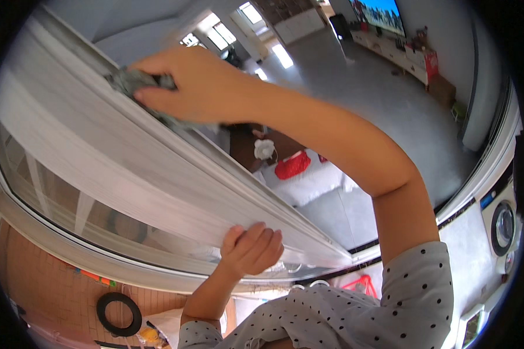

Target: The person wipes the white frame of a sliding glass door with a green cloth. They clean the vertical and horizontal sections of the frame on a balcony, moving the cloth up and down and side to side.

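My right hand [186, 87] reaches up across the view, its fingers closed round a crumpled grey-green cloth [135, 83]. The cloth is pressed against the upper edge of a white door frame [215, 160], and part of it hangs below the hand along that edge. Lower down, my left hand [251, 249] is curled closed against the white, curtain-like face [140, 151] of the door panel. Whatever its fingers hold, if anything, is hidden.
Beyond the frame lies a room with a grey floor [355, 93], a television [384, 14] on a long low cabinet [390, 52], and a red cushion [293, 166] on a white seat. A washing machine [502, 227] stands at right; a black ring [119, 314] lies lower left.
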Tool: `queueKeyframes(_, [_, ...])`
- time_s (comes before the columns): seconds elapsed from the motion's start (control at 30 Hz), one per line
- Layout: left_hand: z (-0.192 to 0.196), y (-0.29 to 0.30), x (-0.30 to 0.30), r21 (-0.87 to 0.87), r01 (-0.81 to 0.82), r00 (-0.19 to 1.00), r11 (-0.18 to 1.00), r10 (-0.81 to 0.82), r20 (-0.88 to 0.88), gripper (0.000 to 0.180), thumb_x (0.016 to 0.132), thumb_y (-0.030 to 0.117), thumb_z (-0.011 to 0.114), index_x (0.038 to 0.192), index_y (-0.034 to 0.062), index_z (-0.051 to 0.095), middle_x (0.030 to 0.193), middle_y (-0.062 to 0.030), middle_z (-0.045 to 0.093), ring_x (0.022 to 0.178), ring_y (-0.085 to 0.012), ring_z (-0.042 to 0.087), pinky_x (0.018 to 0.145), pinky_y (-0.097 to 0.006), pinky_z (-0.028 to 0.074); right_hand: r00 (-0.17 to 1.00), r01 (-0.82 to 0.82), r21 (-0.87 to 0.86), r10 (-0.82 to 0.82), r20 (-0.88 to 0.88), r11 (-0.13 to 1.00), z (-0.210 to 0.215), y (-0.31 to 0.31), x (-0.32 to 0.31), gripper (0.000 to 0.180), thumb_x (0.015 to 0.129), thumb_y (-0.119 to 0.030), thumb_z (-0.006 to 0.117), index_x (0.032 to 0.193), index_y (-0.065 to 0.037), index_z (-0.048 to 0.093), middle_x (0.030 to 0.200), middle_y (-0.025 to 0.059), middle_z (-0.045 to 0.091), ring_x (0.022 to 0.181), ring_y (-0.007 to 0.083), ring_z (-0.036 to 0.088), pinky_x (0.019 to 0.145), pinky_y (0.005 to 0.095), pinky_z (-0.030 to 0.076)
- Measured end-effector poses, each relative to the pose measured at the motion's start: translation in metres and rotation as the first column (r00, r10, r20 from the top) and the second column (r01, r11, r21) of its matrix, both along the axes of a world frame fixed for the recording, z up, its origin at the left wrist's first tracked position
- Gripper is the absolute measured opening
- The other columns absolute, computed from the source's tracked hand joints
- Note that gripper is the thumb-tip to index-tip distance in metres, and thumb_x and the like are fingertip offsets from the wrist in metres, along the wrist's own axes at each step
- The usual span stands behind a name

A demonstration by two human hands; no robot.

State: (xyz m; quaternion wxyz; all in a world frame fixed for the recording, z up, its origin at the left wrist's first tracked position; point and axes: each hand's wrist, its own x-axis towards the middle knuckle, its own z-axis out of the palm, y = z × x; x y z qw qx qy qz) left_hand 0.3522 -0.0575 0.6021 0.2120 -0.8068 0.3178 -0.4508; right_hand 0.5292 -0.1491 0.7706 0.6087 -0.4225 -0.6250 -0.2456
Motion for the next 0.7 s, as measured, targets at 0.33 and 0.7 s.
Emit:
queueKeyframes(0.33, [0.001,0.003,-0.015,-0.012,0.003,1.000,1.000,-0.002,0.018,0.019,0.069,0.007,0.055,0.085,0.0131,0.064,0.073,0.0018,0.063,0.083,-0.0168,0.062,0.111,-0.048,0.017,0.998,0.049,0.178,-0.053,0.020,0.983,-0.044,0.018,-0.016,0.027,0.082,-0.021,0.058,0.106,-0.013,0.066,0.092,0.0130,0.064,0.079,0.0319,0.062,0.067,0.0422,0.048])
queueKeyframes(0.7, [0.004,0.003,-0.010,-0.003,-0.015,0.999,1.000,0.015,0.052,0.013,0.071,0.014,0.053,0.077,0.0143,0.065,0.068,0.0022,0.063,0.078,-0.0158,0.064,0.111,-0.049,0.017,0.947,0.084,-0.321,-0.176,-0.268,0.943,-0.286,-0.032,-0.041,0.030,0.078,-0.007,0.063,0.107,-0.018,0.064,0.080,0.0071,0.050,0.068,0.0271,0.057,0.057,0.0378,0.046])
